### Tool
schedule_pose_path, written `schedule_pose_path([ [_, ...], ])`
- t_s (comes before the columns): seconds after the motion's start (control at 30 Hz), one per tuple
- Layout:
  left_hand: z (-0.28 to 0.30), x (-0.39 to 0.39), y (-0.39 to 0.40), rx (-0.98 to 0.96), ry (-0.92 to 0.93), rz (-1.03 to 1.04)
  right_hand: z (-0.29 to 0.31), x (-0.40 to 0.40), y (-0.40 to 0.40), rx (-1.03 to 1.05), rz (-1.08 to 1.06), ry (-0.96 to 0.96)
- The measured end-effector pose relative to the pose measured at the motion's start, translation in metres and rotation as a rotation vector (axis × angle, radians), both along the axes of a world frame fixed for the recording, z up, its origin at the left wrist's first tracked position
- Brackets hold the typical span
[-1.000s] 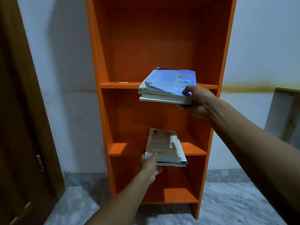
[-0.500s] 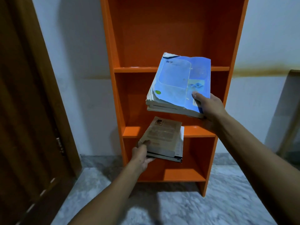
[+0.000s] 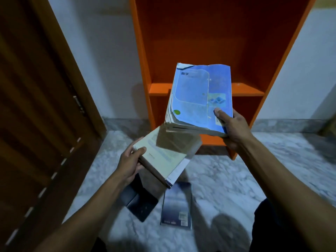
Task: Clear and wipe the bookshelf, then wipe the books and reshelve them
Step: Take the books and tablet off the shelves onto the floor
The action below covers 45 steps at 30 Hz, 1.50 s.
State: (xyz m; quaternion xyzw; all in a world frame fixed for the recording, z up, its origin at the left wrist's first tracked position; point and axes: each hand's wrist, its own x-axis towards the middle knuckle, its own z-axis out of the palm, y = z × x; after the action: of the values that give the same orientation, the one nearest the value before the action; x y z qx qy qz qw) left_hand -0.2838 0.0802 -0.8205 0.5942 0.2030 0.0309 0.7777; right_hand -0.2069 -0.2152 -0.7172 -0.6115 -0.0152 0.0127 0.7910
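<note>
Gripping a stack of books topped by a blue book (image 3: pixel 201 95), the right hand (image 3: pixel 233 127) holds it by the near right corner — thumb on the cover, fingers beneath. The left hand (image 3: pixel 128 165) grips a beige book (image 3: pixel 167 151) by its left edge, lower and left of the right hand. Beyond both hands stands the orange bookshelf (image 3: pixel 209 39). Below the left hand, two dark books (image 3: pixel 176 204) lie on the marble floor (image 3: pixel 227 179).

A pale wall (image 3: pixel 109 70) fills the view from ten to two o'clock, dimly lit and shadowed. A dark brown wooden door (image 3: pixel 36 106) with a metal hinge (image 3: pixel 78 104) stands at nine o'clock. Grey-white marbled floor (image 3: pixel 227 179) spreads from four to seven o'clock, edged by a grey skirting strip (image 3: pixel 281 125).
</note>
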Motion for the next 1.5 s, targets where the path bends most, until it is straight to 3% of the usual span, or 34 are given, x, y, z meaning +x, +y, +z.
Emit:
schedule_pose_path([
  [0.23, -0.115, -0.038, -0.029, -0.024, 0.285, -0.023, -0.072, -0.008, 0.02, -0.065, 0.071, 0.136],
  [0.43, -0.176, -0.06, -0.039, -0.022, 0.388, -0.031, -0.141, -0.023, 0.018, -0.09, 0.104, 0.294],
  [0.63, -0.242, -0.076, -0.035, -0.19, 0.539, 0.022, -0.211, -0.047, 0.025, -0.098, 0.102, 0.466],
  [0.87, -0.226, -0.081, -0.034, -0.248, 0.69, 0.111, -0.277, -0.085, 0.034, -0.099, 0.1, 0.626],
  [0.97, -0.218, -0.074, -0.029, -0.112, 0.628, 0.189, -0.296, -0.102, 0.036, -0.096, 0.121, 0.712],
  [1.07, -0.204, -0.065, -0.025, 0.145, 0.505, 0.178, -0.315, -0.118, 0.034, -0.151, 0.156, 0.763],
  [1.13, -0.197, -0.06, -0.024, 0.314, 0.455, 0.106, -0.324, -0.123, 0.034, -0.257, 0.13, 0.781],
  [1.3, -0.178, -0.046, -0.033, 0.499, 0.386, -0.054, -0.336, -0.114, 0.04, -0.648, 0.084, 0.812],
  [1.37, -0.165, -0.038, -0.037, 0.55, 0.352, -0.081, -0.334, -0.103, 0.04, -0.702, 0.121, 0.828],
  [1.5, -0.117, -0.024, -0.042, 0.614, 0.308, -0.11, -0.273, -0.077, 0.04, -0.87, 0.225, 0.757],
])
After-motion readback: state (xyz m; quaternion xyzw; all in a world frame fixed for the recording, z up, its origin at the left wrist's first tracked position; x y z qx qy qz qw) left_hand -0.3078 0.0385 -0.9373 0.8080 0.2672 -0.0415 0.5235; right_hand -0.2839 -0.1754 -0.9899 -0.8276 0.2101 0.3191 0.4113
